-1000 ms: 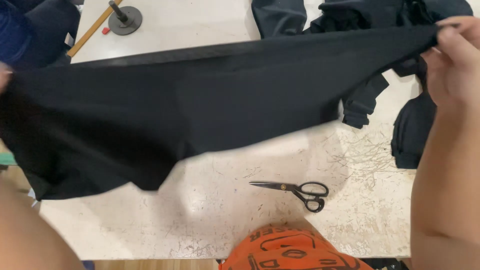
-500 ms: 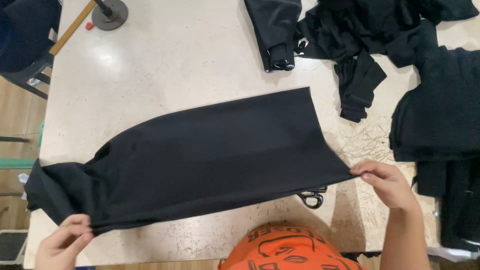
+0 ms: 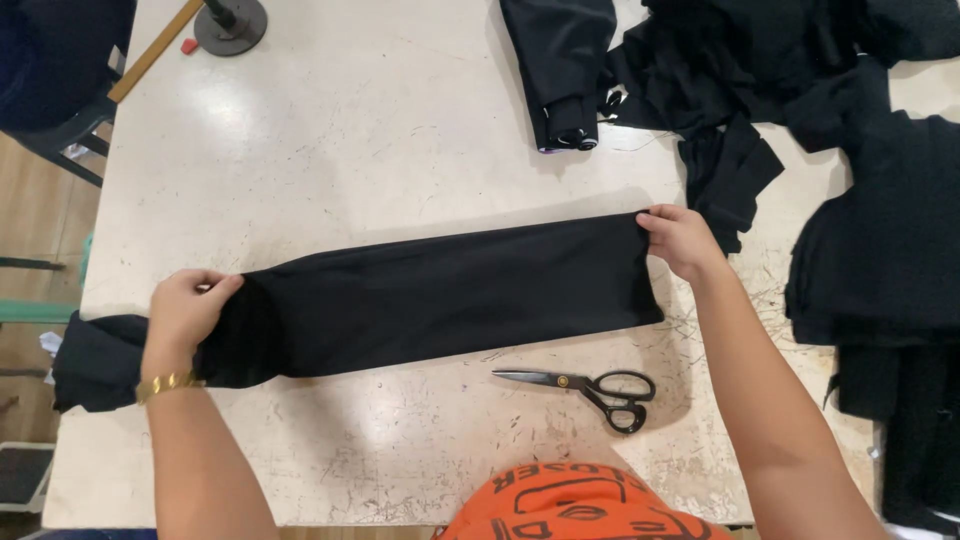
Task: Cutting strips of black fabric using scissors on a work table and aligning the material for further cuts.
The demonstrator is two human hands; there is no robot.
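Black-handled scissors (image 3: 590, 387) are seen nearest, lying on the counter (image 3: 400, 130). Just beyond, a folded black cloth (image 3: 440, 297) is laid flat; its far edge is pinched by left hand (image 3: 188, 308) fingers and right hand (image 3: 682, 240) fingers. Dark garments (image 3: 800, 90) are piled farther back.

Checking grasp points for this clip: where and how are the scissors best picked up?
The black-handled scissors lie flat and closed on the table, blades pointing left, handle loops at the right. Best taken by the loops, coming from above on the right, probably with the right hand, which is nearer; that keeps fingers off the blades.
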